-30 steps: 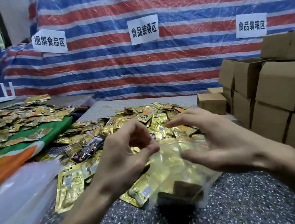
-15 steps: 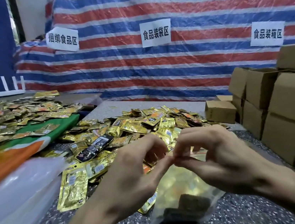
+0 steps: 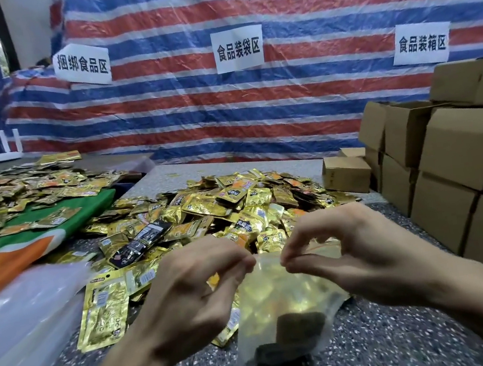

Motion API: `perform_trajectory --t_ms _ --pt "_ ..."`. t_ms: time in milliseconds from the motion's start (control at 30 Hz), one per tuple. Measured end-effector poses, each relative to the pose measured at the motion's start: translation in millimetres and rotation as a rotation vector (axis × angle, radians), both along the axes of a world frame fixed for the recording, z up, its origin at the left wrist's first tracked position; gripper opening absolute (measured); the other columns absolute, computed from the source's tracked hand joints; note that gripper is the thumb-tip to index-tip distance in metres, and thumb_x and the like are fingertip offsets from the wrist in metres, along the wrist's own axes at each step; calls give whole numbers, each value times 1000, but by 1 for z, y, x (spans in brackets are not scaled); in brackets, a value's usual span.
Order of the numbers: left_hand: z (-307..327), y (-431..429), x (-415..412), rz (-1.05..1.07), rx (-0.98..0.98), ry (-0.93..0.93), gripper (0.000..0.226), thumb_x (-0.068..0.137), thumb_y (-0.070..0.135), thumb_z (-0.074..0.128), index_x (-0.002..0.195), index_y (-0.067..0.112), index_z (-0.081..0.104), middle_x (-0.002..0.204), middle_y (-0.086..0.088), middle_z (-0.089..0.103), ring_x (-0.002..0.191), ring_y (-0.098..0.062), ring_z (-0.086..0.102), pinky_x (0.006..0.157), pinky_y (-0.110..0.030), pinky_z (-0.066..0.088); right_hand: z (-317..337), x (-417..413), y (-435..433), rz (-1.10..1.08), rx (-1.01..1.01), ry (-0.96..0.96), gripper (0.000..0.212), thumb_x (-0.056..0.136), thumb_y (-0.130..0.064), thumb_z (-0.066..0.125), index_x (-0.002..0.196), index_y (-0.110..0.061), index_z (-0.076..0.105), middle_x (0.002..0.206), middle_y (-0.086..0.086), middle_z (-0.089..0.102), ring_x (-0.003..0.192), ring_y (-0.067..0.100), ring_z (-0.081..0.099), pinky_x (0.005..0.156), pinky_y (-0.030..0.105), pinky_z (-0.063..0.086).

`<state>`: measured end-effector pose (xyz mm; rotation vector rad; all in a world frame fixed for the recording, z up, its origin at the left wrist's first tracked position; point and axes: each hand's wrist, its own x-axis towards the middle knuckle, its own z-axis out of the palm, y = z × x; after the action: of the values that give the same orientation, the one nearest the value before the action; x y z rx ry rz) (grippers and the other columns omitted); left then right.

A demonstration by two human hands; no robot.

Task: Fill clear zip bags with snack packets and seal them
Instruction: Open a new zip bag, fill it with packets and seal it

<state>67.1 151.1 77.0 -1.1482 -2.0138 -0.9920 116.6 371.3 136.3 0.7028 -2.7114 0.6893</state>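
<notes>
A clear zip bag (image 3: 283,308) filled with gold and dark snack packets hangs upright in front of me over the speckled table (image 3: 382,345). My left hand (image 3: 187,299) pinches the bag's top strip between thumb and fingers on the left. My right hand (image 3: 356,257) pinches the same strip just to the right, a small gap between the two hands. Behind the bag lies a large heap of gold snack packets (image 3: 222,209). A bigger gold packet (image 3: 104,312) lies flat by my left wrist.
Stacked cardboard boxes (image 3: 450,163) line the right side. A pile of clear plastic bags (image 3: 22,319) sits at the left edge. More gold packets (image 3: 7,193) cover a green and orange cloth (image 3: 27,236) at the left. A striped tarp (image 3: 225,108) with paper signs hangs behind.
My hands came together at the bag's top and pinched it; now they have parted a little along the strip. The view has tilted down and closer.
</notes>
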Motion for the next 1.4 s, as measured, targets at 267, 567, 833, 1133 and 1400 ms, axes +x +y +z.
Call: perform_trajectory --t_ms 267,567,833,1133,1400 --pt "7 0 -7 8 21 7 26 89 26 56 74 12 72 71 13 66 68 -3 62 61 -24 49 -5 1 36 -43 -25 -2 14 84 -42 70 87 -30 77 86 -22 72 87 1 67 79 35 53" --pt "5 0 -13 20 29 -20 29 88 29 56 73 11 73 72 11 68 69 -4 64 62 -28 50 -12 7 66 -73 -51 -34 16 82 -51 63 82 -39 73 85 -23 71 84 5 66 74 34 53" --pt "6 6 -15 48 7 -32 11 82 10 65 75 10 74 72 10 69 67 -5 64 59 -24 48 -20 15 84 -103 -55 -14 19 82 -53 60 82 -38 71 86 -21 70 82 6 65 69 28 54" --pt "6 7 -15 28 17 -44 12 84 16 66 76 12 73 74 13 69 68 -3 65 59 -24 49 -25 25 95 -161 -44 -15 13 85 -49 61 83 -39 68 86 -24 69 80 3 65 66 20 50" --pt "7 18 -14 63 13 -52 21 87 24 60 73 13 70 70 11 67 65 -6 63 59 -27 48 -40 33 102 -267 -8 116 46 77 -77 43 80 -36 66 82 -25 67 72 8 65 67 40 55"
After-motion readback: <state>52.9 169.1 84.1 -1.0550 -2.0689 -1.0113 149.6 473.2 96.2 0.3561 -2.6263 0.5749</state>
